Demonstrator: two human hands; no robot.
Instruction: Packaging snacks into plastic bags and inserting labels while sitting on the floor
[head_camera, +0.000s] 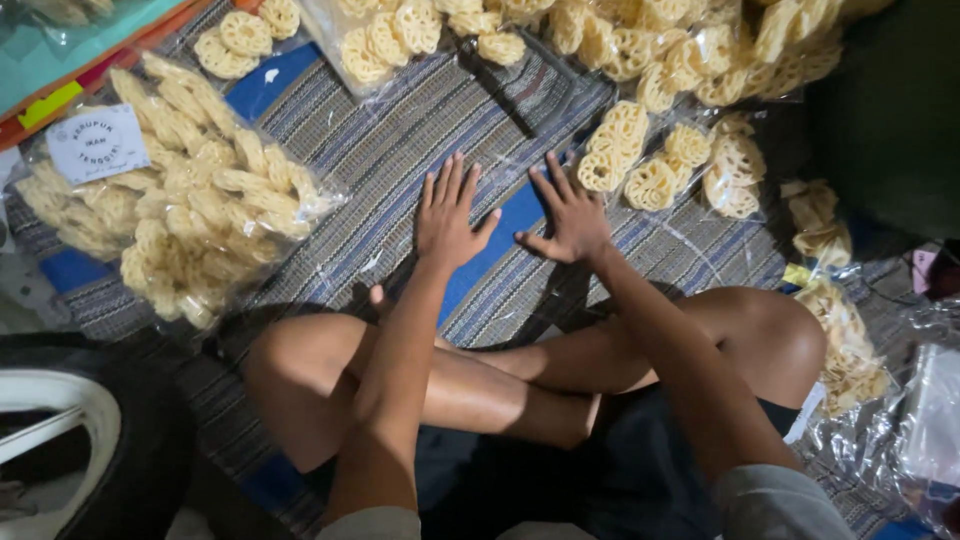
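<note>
Pressing flat on a clear, crinkled plastic bag (500, 215) spread over the striped woven floor mat (390, 150), both hands lie palm down with fingers fanned wide, gripping nothing. The left hand (448, 215) and right hand (570, 218) sit side by side, thumbs angled toward each other with a narrow gap between. The bag lies directly under and just ahead of them; its long axis seems to run away from the person, though its glossy edges are hard to trace in this dim light.

Just beyond the right hand's fingertips sits a small clear packet of pale yellow, lattice-shaped crackers (665, 165) (closer to the right hand than the left). Off to the left hand's outer side, well apart, rests a large filled bag of the same crackers with a white round label (170, 200). The crackers look dry, brittle and ridged; the mat coarse.
</note>
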